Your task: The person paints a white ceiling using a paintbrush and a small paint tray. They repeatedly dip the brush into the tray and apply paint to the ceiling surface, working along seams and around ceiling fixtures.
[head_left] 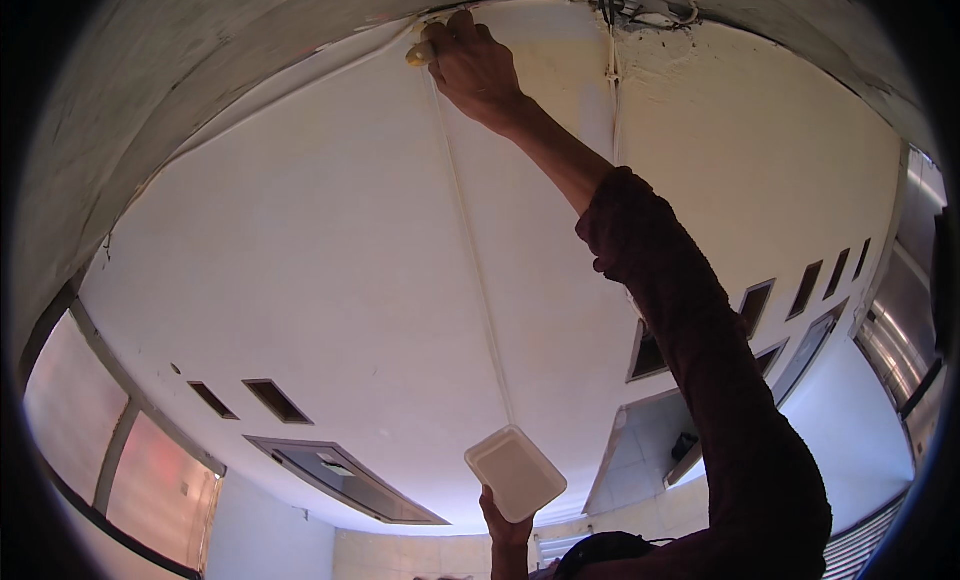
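My right hand (470, 70), at the end of a raised arm in a dark maroon sleeve, grips a small yellowish tool (420, 52) at the top edge of the white wall (300, 240), where it meets the rough grey ceiling; the tool's working end is mostly hidden by my fingers. Below, my left hand (500, 515) holds up a cream rectangular tray (515, 470) by its lower left side; whatever the tray may hold cannot be made out. A thin vertical line runs down the wall from near my right hand toward the tray.
Cables (640, 8) hang along the ceiling edge at upper right, over a patchy wall area. Doorways (345, 475) and small dark openings (275, 400) line the lower wall. Frosted windows (150, 480) stand at left, a metallic-looking panel (890, 350) at right. The grey ceiling (200, 70) arches overhead.
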### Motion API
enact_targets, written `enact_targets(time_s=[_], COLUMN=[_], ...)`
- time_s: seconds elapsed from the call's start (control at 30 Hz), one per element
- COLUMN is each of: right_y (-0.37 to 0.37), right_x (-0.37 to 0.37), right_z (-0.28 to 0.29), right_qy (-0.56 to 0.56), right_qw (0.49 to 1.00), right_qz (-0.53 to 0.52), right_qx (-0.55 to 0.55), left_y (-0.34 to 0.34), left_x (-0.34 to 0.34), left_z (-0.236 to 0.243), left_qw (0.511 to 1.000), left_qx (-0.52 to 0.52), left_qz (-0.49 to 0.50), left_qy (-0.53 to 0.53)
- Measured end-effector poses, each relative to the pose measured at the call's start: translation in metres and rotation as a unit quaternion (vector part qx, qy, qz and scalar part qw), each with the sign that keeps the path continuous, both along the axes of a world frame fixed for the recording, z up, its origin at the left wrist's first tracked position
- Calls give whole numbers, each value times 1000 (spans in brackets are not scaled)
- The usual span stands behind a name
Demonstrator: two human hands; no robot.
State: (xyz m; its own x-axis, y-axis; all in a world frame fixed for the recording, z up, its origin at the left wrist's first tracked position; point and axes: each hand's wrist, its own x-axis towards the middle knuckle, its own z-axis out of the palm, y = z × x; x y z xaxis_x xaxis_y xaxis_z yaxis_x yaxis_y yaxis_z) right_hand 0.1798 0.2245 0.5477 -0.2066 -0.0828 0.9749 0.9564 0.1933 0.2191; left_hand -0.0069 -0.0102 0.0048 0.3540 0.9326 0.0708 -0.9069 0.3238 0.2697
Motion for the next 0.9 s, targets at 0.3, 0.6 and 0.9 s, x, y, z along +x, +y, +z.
enact_targets(time_s=[0.3,0.6,0.9], right_y=[-1,-37,11], right_x=[102,93,-11], right_z=[7,-13,5], right_qy=[178,124,-11], right_qw=[939,988,999], right_qz=[293,-44,36], right_qx=[-15,79,26], left_y=[0,-3,2], left_x=[1,1,0], left_z=[2,5,-8], left_qw=[1000,1000,995], left_qx=[-7,-17,36], left_qz=[-8,3,25], left_qy=[-1,5,88])
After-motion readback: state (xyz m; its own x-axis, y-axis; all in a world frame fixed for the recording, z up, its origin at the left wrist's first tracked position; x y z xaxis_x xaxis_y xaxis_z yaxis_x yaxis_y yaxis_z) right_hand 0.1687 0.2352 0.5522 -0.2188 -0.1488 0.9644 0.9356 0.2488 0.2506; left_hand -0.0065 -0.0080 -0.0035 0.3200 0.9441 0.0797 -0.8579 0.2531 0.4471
